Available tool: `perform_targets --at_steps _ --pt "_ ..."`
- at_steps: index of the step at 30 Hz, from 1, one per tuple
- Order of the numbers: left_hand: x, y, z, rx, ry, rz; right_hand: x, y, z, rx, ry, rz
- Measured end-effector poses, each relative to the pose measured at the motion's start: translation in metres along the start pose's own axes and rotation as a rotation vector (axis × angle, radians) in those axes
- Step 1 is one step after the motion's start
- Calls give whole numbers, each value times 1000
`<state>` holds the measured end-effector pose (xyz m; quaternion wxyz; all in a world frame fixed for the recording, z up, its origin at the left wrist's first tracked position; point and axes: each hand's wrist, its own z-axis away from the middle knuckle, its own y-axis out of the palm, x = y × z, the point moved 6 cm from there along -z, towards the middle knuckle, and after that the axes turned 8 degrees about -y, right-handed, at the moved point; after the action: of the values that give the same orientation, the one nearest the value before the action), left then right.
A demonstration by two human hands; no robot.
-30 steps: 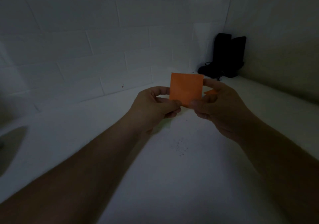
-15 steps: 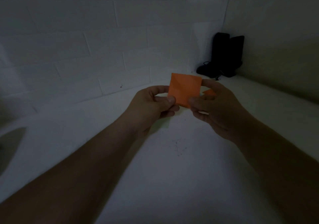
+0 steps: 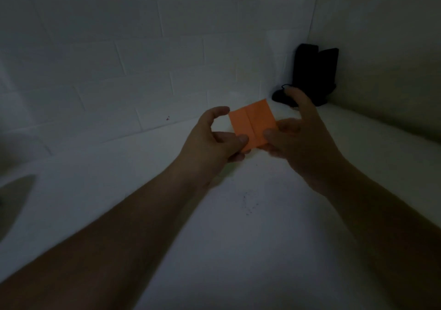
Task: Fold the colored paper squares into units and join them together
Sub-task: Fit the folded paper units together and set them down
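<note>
An orange paper square point(image 3: 252, 123), with a crease line down its middle, is held above the white table point(image 3: 238, 250) in dim light. My left hand point(image 3: 214, 142) pinches its lower left edge between thumb and fingers. My right hand point(image 3: 300, 137) pinches its lower right edge with the thumb on top, while its index finger is raised behind the paper. The paper's far side and lower corner are hidden by my fingers.
Two black upright objects point(image 3: 315, 73) with a cable stand in the far right corner against the white brick wall point(image 3: 119, 71). A dark rounded shape point(image 3: 12, 202) lies at the table's left edge. Small dark specks point(image 3: 248, 204) mark the tabletop.
The orange paper has tilted back from upright to lying flatter, showing a centre crease. My right index finger has lifted away from its top edge.
</note>
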<state>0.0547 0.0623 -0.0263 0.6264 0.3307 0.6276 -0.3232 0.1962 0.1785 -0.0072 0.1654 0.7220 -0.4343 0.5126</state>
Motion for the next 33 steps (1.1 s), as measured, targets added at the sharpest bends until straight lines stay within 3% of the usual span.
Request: perform_targets --at_steps 4,7,10,17,26,33 --pt "-4 -9 0 -66 75 -320 13 -9 -3 21 -293 546" --pt "-5 -4 4 -56 134 -499 10 -5 -1 83 -388 662" --pt "-7 1 7 -45 181 -533 7 4 2 221 -423 762" --pt "-7 2 8 8 144 -405 7 14 5 353 -455 802" --pt "-5 3 2 46 60 -201 8 12 4 291 -471 693" --pt "0 9 1 198 -69 -26 5 8 0 180 -450 589"
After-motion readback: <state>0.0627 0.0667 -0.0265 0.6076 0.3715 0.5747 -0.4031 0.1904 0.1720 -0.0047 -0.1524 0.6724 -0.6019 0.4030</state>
